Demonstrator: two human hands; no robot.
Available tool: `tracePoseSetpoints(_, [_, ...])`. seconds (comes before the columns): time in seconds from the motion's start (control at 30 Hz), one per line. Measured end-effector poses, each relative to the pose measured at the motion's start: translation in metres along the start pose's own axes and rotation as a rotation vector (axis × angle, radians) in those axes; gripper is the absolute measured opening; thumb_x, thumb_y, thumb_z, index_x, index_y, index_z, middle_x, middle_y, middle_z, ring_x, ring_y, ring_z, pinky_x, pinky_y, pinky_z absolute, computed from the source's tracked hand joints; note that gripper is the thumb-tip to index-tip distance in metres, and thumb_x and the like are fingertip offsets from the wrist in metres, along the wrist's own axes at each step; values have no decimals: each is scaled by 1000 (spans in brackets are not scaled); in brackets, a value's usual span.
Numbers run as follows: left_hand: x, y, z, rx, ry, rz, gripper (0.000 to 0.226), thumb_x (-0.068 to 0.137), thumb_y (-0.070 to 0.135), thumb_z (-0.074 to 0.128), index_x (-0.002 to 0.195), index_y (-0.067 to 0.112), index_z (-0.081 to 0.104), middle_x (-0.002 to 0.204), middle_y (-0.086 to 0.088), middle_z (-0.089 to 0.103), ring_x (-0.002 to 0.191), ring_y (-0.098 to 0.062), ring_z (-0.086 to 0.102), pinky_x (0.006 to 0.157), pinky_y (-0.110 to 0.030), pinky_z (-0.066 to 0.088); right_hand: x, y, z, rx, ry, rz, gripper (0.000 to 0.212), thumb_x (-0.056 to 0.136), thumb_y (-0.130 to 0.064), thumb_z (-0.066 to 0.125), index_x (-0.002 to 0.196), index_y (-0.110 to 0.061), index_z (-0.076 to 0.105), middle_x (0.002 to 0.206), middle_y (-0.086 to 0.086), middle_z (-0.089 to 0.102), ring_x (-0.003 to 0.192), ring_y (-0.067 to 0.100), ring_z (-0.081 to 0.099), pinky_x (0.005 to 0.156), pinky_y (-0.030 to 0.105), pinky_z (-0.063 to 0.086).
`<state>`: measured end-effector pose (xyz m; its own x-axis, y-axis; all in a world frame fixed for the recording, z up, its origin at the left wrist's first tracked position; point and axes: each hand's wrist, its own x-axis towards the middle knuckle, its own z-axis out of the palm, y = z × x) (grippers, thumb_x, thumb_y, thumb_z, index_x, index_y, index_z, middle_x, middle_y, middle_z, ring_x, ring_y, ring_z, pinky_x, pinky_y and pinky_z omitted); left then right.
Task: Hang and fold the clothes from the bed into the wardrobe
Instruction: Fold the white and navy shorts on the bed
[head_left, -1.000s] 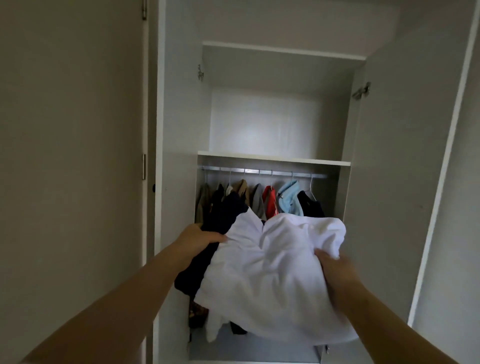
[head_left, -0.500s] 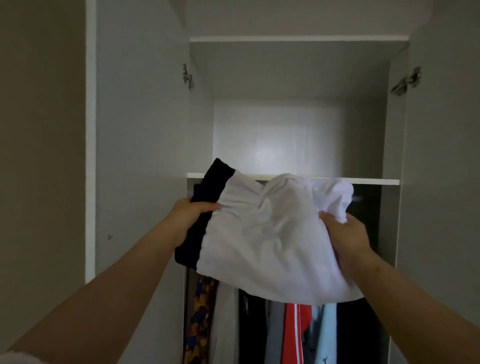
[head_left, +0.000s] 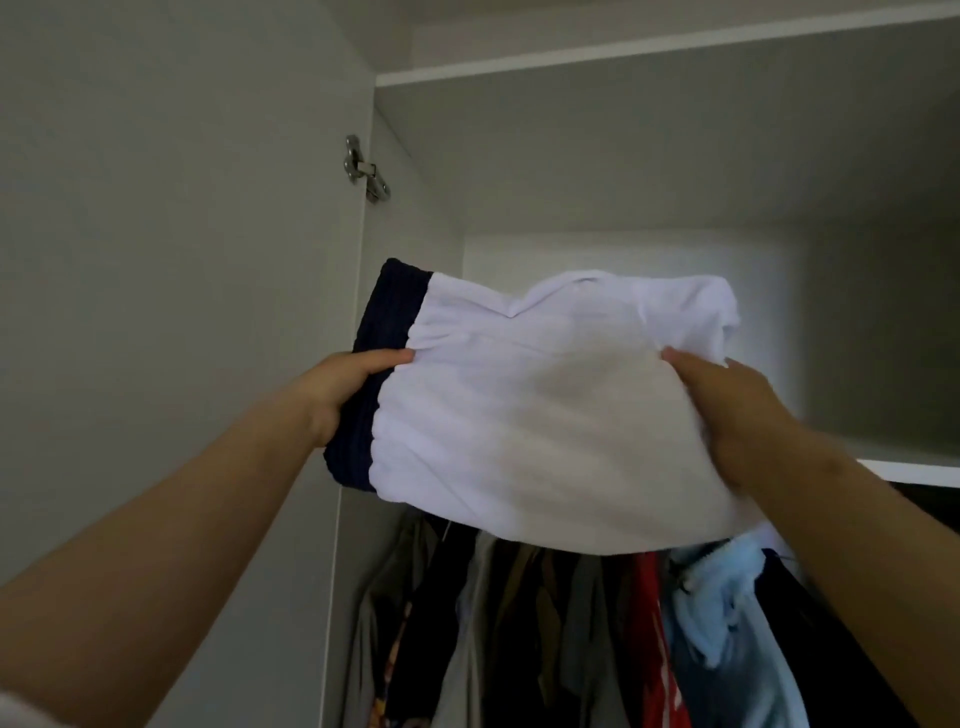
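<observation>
I hold a stack of folded clothes in front of the open wardrobe: a white garment (head_left: 545, 410) on top and a dark navy one (head_left: 382, 338) under it, showing at the left. My left hand (head_left: 343, 387) grips the stack's left side, thumb on top. On the right side, my right hand (head_left: 727, 410) grips the white cloth. The stack is raised to the level of the upper shelf (head_left: 914, 470), whose white front edge shows to the right of my right hand.
The left wardrobe door (head_left: 182, 312) stands open, with a metal hinge (head_left: 363, 169) at its inner edge. Below the shelf hang several garments, among them a red one (head_left: 654, 639) and a light blue one (head_left: 727, 623). The upper compartment's back wall (head_left: 623, 249) is bare.
Both hands have lifted the stack from the level of the hanging clothes up to the upper shelf. The view has tilted upward and moved closer to the wardrobe.
</observation>
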<state>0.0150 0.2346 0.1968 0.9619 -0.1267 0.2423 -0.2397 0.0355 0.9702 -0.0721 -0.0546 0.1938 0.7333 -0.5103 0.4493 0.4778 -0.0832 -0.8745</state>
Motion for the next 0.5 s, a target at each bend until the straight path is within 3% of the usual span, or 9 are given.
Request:
tracePoseSetpoints(0.17, [70,5,-1,19,43,52,31,74,40,73,91,16,64,85,-4,69,76,-22,65,57,-30,48,79,8,33,-13,5,-18,52,83,-24,68,128,-5,52,105,10,59,88,27,55,79,33,42])
tracePoseSetpoints(0.3, [124,-3,5,35,37,32,34,75,41,72,91,12,61,89,-6,67,78,-22,63,57,-30,47,130,27,46,-47,77,95,55,82,-23,70,129,-3,51,120,15,59,90,28,56,76,35,43])
tracePoseSetpoints(0.4, [173,-20,10,117,47,1,43,78,38,71,105,5,60,89,-9,63,75,-23,59,58,-31,45,165,52,50,-45,46,196,49,86,-17,65,128,2,51,120,18,58,95,33,59,80,39,49])
tracePoseSetpoints(0.5, [206,-36,17,298,62,-43,58,81,38,67,122,-1,53,111,-17,61,81,-24,56,72,-32,43,197,71,57,-303,5,221,41,89,-17,61,123,5,54,124,22,58,105,27,57,84,31,44])
